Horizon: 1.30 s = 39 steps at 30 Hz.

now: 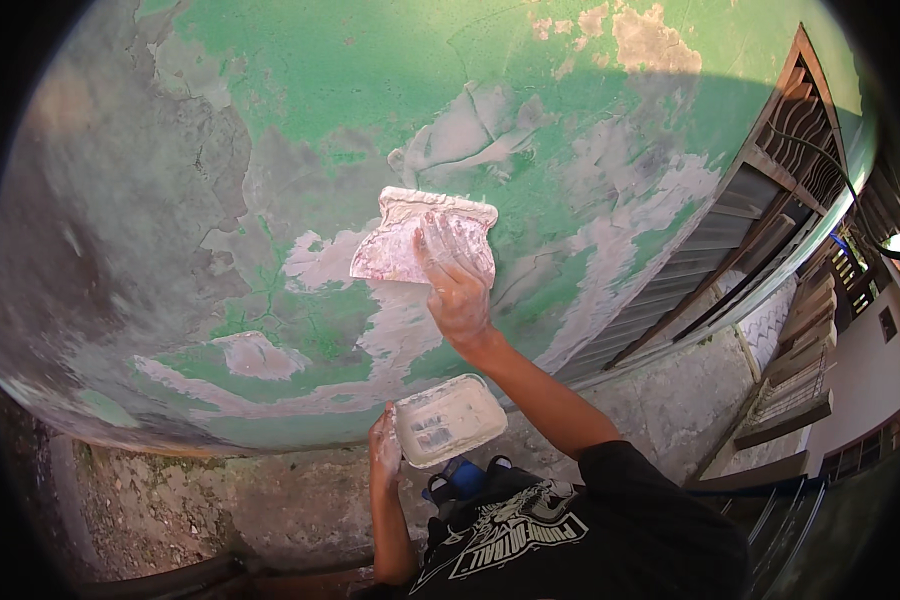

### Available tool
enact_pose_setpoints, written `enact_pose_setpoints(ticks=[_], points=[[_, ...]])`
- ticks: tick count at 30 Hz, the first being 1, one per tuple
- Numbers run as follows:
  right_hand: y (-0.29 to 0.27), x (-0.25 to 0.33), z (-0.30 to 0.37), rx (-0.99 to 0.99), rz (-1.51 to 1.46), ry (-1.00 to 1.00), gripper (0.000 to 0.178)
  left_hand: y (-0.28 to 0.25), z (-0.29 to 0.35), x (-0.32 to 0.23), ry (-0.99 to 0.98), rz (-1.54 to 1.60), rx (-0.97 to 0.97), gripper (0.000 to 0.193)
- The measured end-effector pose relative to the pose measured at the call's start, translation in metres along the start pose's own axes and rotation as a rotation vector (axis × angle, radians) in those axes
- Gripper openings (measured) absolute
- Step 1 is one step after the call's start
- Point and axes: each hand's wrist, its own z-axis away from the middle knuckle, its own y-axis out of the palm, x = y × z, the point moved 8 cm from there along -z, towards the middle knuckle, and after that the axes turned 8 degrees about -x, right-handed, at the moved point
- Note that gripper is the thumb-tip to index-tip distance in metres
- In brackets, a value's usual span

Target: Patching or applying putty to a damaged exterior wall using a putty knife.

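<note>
In my right hand (pixel 457 295) is a wide, flat putty spreader (pixel 390 255), pressed to or held just off the wall; the gap, if any, cannot be told. My fingers lie along its face, and the thumb is hidden. Whitish paste coats its upper edge, and pinkish smears cover the rest. Lower down, my left hand (pixel 384 445) grips the side of a shallow pale plastic tub (pixel 465 442). Whitish putty coats the tub's inside. Both hands are smeared with white. Behind the spreader, the green wall (pixel 320 90) bears pale filler patches (pixel 400 325).
At right, a louvred window (pixel 740 230) with a wooden frame breaks the wall. Bare grey plaster (pixel 120 200) covers the left part. Below runs a rough concrete ground strip (pixel 290 500), with my feet (pixel 500 463) near the tub. A neighbouring building (pixel 865 370) stands far right.
</note>
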Motion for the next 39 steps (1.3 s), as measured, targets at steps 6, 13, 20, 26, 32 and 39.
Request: enact_pose_setpoints(ticks=[6, 13, 20, 26, 32, 39], points=[[-0.043, 0.014, -0.039, 0.056, -0.218, -0.016, 0.07, -0.014, -0.01, 0.022, -0.003, 0.016, -0.005, 0.047], [-0.022, 0.009, -0.091, 0.194, 0.115, -0.248, 0.058, -0.001, -0.001, 0.012, -0.019, -0.132, 0.004, 0.048], [-0.027, -0.012, -0.006, 0.482, 0.053, -0.334, 0.058, -0.014, -0.005, 0.017, 0.041, -0.035, -0.001, 0.047], [-0.073, 0.011, -0.075, 0.321, 0.01, -0.451, 0.05, -0.019, -0.009, 0.02, -0.014, 0.016, 0.031, 0.046], [-0.042, -0.007, -0.123, 0.257, 0.137, -0.548, 0.048, -0.001, -0.011, 0.018, -0.021, -0.056, 0.05, 0.051], [-0.041, -0.051, -0.005, 0.428, 0.137, -0.451, 0.049, -0.005, -0.012, 0.027, -0.038, -0.055, 0.013, 0.05]])
